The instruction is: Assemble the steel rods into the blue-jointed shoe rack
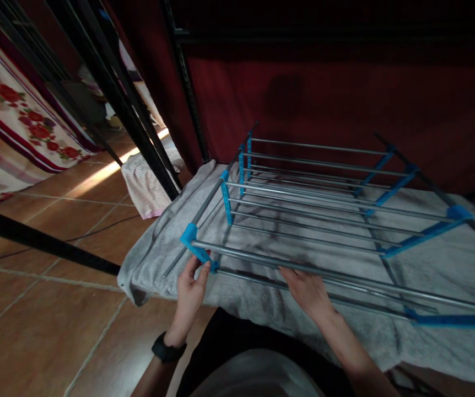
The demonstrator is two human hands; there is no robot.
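A rack of silver metal tubes (324, 207) with blue plastic connectors lies across a grey blanket (158, 237). At its near left corner, my left hand (192, 286) has its thumb and fingers closed on the lower end of a blue connector (200, 251). My right hand (307, 292) is at the lower metal tube (249, 277) on the near side, with its fingers curled in beneath the upper front tube (254, 256); its fingertips are partly hidden. A thinner rod (378, 292) extends rightward from near that hand. Another blue connector (456, 320) joins tubes at the near right.
Black metal posts (138, 127) rise at the left, and a dark bar (47, 240) crosses above the tiled floor (84, 309). Behind the rack hangs a dark red curtain (229, 99). A floral curtain (26, 110) and a striped cloth (149, 190) are farther left.
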